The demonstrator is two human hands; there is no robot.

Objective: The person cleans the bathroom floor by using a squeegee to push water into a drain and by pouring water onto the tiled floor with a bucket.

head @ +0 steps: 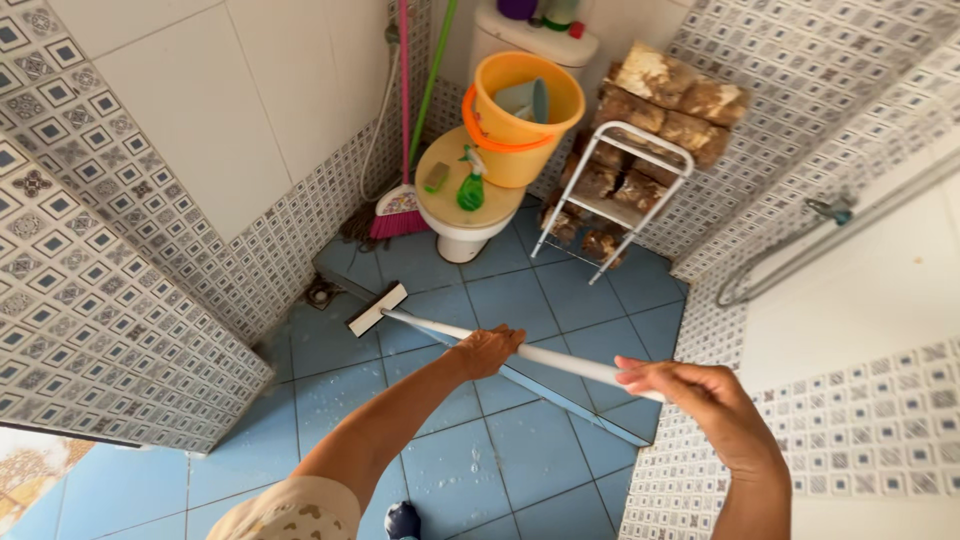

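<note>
Above the wet blue floor tiles (520, 450), the right hand (700, 395) and left hand (487, 350) both gripped a long white-handled floor squeegee (450, 332). Its handle slanted away leftward, its flat white head resting beside the floor drain (323, 293).

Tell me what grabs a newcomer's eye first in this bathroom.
Both hands, left hand and right hand, grip a long white floor-scrubber pole stretched across the wet blue tiled floor. At the back, an orange plastic bucket sits tilted on the closed white toilet, beside a pink broom.
</note>
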